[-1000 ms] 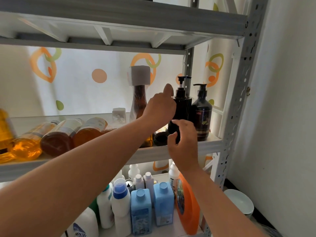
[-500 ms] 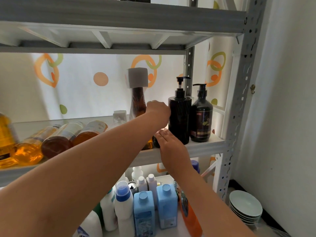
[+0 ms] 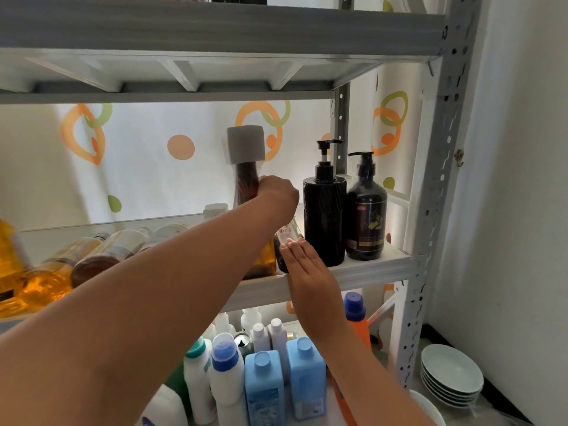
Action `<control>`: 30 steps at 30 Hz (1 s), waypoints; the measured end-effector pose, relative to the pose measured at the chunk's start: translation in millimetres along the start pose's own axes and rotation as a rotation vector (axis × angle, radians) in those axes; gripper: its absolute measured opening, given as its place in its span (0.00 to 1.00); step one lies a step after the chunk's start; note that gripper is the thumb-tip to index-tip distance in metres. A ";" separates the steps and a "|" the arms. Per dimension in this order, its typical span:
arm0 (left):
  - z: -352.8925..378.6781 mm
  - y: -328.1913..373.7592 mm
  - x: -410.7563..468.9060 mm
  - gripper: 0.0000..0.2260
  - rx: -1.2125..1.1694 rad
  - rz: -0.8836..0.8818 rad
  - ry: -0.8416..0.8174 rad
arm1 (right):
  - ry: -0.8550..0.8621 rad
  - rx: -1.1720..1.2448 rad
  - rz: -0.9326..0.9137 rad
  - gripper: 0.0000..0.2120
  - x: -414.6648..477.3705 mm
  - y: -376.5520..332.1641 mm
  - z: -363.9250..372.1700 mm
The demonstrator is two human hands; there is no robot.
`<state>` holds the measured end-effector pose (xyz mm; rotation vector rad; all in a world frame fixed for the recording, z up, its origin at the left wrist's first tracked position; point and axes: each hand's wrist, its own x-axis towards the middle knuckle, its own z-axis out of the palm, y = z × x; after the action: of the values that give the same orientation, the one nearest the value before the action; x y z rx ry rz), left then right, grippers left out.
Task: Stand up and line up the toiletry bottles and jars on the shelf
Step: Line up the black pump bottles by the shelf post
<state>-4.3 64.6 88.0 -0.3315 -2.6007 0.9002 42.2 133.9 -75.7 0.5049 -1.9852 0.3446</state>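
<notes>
On the middle shelf, a black pump bottle and a dark rounded pump bottle stand upright at the right end. To their left stands a tall brown bottle with a grey cap. My left hand is curled against this bottle's neck; its grip is hidden. A small dark bottle stands tilted between the tall bottle and the black pump bottle. My right hand lies flat against its front, fingers straight. Several amber bottles lie on their sides at the left.
A yellow bottle sits at the shelf's far left. The lower shelf holds white and blue bottles and an orange bottle. A stack of white bowls sits on the floor by the rack's right post. An upper shelf hangs close above.
Both hands left the black pump bottle. My left hand moved left to the tall brown bottle's neck. My right hand dropped to the small dark bottle, which now stands higher.
</notes>
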 end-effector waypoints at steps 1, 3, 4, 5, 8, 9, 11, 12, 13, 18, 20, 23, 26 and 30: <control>0.9 0.4 1.5 0.11 -0.009 -0.009 -0.002 | 0.025 0.000 -0.006 0.22 -3.3 0.1 2.0; 1.3 0.6 5.3 0.13 -0.025 -0.036 0.005 | 0.095 0.005 -0.020 0.18 -10.4 -0.9 5.9; 1.1 0.4 7.0 0.15 -0.035 -0.055 0.019 | 0.120 0.007 -0.023 0.18 -14.1 -1.5 7.1; 0.2 -0.2 8.7 0.17 -0.042 -0.074 0.034 | 0.143 0.012 -0.028 0.18 -17.2 -1.7 9.0; -4.7 -3.2 12.1 0.20 -0.052 -0.105 0.066 | 0.200 0.016 -0.025 0.17 -24.0 0.0 15.5; -5.7 -4.4 13.3 0.20 -0.049 -0.102 0.067 | 0.216 0.019 -0.025 0.17 -25.1 0.4 17.8; -7.2 -6.6 15.8 0.19 -0.036 -0.096 0.069 | 0.247 0.026 -0.034 0.17 -27.1 1.3 21.6; -7.8 -7.5 16.6 0.19 -0.034 -0.100 0.065 | 0.258 0.033 -0.039 0.17 -27.7 1.6 22.7; -8.2 -7.9 17.6 0.18 -0.033 -0.105 0.056 | 0.266 0.041 -0.045 0.17 -27.9 2.1 23.6; -12.7 -7.2 20.4 0.12 -0.076 -0.075 -0.006 | 0.293 0.052 -0.055 0.18 -29.2 5.1 28.4; -14.9 -7.7 20.9 0.12 -0.100 -0.077 -0.016 | 0.300 0.046 -0.054 0.18 -30.3 5.3 31.0; -20.8 -9.9 19.8 0.13 -0.039 -0.090 0.018 | 0.293 0.029 -0.045 0.18 -31.2 4.5 34.4; -33.0 -14.5 19.0 0.14 0.009 -0.092 0.061 | 0.258 -0.012 -0.022 0.17 -32.2 1.8 37.3; -47.3 -17.3 15.9 0.15 0.007 -0.079 0.074 | 0.242 -0.016 0.000 0.17 -36.3 0.0 38.4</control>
<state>-0.8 82.4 137.6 -0.2536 -2.5240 0.8541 26.8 123.9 -125.3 0.4314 -1.7522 0.3719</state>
